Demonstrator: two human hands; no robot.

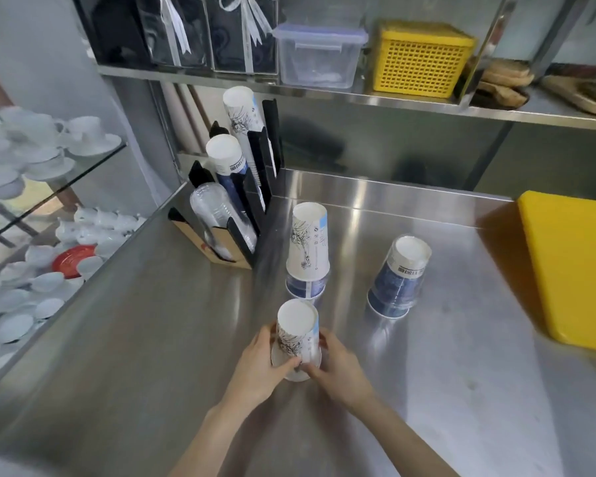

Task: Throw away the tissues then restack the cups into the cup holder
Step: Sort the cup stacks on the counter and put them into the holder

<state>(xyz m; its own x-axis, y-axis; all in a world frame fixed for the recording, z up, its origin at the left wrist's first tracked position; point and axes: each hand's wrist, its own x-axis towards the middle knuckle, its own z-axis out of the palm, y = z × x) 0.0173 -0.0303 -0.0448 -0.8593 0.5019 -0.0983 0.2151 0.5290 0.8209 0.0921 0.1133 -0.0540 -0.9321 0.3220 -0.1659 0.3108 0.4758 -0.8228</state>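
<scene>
An upside-down white paper cup with a black drawing [298, 330] stands near the counter's front, over a clear plastic cup whose rim shows at its base. My left hand [260, 364] and my right hand [338, 364] grip it from both sides. Behind it, another white drawn cup [308, 241] sits inverted on a blue cup [305, 287]. To the right stands an inverted blue cup stack [398, 278]. The black cup holder [241, 194] at the back left holds stacks of white, blue and clear cups. No tissues are in view.
A yellow bin [575, 266] stands at the counter's right edge. The steel shelf [358, 94] above carries a clear box, a yellow basket and dark gift boxes. Glass shelves [49, 187] on the left hold white cups and saucers.
</scene>
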